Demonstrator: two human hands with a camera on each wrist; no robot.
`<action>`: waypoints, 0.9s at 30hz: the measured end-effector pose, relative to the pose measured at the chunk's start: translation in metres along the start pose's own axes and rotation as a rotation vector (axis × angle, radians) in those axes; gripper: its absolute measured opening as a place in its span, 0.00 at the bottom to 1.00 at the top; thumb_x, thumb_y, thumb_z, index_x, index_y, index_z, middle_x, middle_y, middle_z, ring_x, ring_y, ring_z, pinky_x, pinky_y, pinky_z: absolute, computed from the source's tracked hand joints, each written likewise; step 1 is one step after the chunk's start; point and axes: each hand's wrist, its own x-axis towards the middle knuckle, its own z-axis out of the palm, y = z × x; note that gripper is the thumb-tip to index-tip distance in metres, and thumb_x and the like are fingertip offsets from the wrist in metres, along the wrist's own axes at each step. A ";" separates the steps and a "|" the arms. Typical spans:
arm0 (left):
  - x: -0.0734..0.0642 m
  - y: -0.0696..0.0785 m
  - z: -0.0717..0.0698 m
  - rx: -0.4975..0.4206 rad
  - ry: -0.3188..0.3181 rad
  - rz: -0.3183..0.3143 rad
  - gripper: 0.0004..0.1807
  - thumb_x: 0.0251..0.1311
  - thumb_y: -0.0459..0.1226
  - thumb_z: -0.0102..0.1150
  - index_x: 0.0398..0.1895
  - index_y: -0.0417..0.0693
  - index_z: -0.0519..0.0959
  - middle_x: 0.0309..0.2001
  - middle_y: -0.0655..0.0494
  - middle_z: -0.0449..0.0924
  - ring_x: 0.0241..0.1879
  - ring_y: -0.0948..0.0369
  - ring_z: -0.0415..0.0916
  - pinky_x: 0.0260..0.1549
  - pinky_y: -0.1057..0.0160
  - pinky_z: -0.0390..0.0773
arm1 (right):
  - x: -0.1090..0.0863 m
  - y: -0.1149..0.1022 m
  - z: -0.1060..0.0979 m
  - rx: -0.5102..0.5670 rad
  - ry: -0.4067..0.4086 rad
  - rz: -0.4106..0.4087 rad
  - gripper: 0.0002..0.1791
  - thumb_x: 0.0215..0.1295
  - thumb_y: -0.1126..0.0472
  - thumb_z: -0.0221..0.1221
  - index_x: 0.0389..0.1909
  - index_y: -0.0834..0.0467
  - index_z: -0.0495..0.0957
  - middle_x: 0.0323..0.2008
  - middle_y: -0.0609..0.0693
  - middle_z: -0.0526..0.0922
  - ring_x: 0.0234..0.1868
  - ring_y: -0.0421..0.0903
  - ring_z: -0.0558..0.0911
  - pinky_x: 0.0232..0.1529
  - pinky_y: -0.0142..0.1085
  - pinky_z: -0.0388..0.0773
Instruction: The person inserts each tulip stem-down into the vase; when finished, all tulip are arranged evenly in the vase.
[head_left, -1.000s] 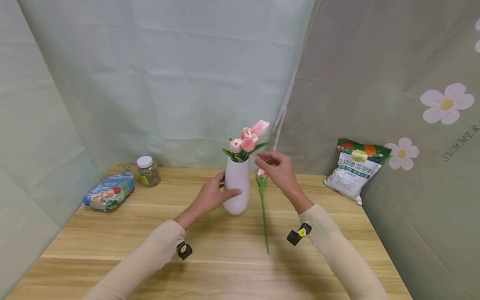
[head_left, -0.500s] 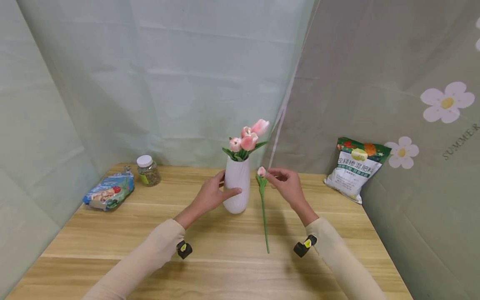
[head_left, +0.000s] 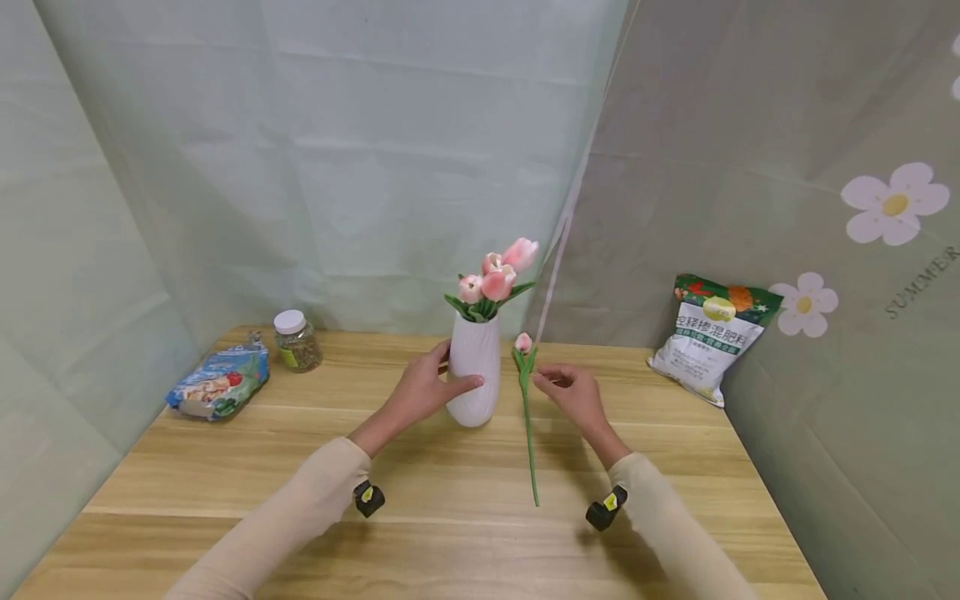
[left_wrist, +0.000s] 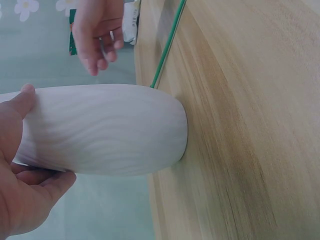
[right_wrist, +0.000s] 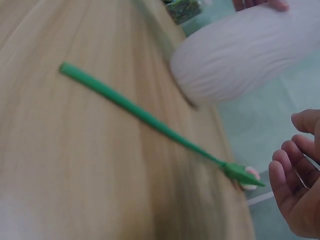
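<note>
A white ribbed vase (head_left: 475, 367) stands upright on the wooden table, with several pink tulips (head_left: 498, 279) and green leaves rising from its mouth. My left hand (head_left: 422, 385) grips the vase's side, thumb across its front; the left wrist view shows the fingers curled round the vase (left_wrist: 105, 130). One more tulip (head_left: 527, 417) lies flat to the right of the vase, bloom away from me and green stem toward me. Just right of its leaves hovers my right hand (head_left: 576, 395), fingers loosely bent. In the right wrist view nothing lies between its fingers (right_wrist: 286, 185).
At the table's back left are a jar of dried bits with a white lid (head_left: 297, 342) and a blue printed bag (head_left: 220, 382). A green and white bag (head_left: 712, 340) leans against the curtain at the back right. Curtains (head_left: 375, 167) hang behind the table.
My right hand has come down from beside the blooms in the vase, past the lying tulip's bloom, to beside its leaves. My left hand and the vase have stayed in place.
</note>
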 end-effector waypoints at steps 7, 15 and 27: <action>-0.001 0.001 0.000 -0.005 0.001 -0.001 0.48 0.58 0.57 0.72 0.76 0.44 0.65 0.68 0.46 0.74 0.65 0.49 0.76 0.61 0.47 0.80 | -0.006 0.017 0.010 -0.070 -0.011 0.035 0.14 0.64 0.57 0.70 0.46 0.61 0.88 0.40 0.54 0.90 0.40 0.48 0.88 0.40 0.33 0.84; -0.001 0.002 0.000 0.014 0.001 0.006 0.47 0.59 0.56 0.72 0.76 0.44 0.65 0.68 0.45 0.74 0.65 0.49 0.76 0.61 0.47 0.80 | -0.009 0.026 0.019 -0.096 -0.032 0.057 0.13 0.64 0.58 0.70 0.45 0.60 0.89 0.36 0.52 0.90 0.38 0.47 0.88 0.36 0.34 0.85; 0.000 0.000 0.000 0.021 0.004 0.003 0.47 0.59 0.57 0.71 0.76 0.44 0.65 0.68 0.45 0.75 0.64 0.48 0.76 0.60 0.47 0.81 | -0.007 0.032 0.025 -0.186 -0.077 0.079 0.12 0.63 0.56 0.71 0.44 0.58 0.90 0.42 0.52 0.90 0.40 0.47 0.87 0.38 0.36 0.85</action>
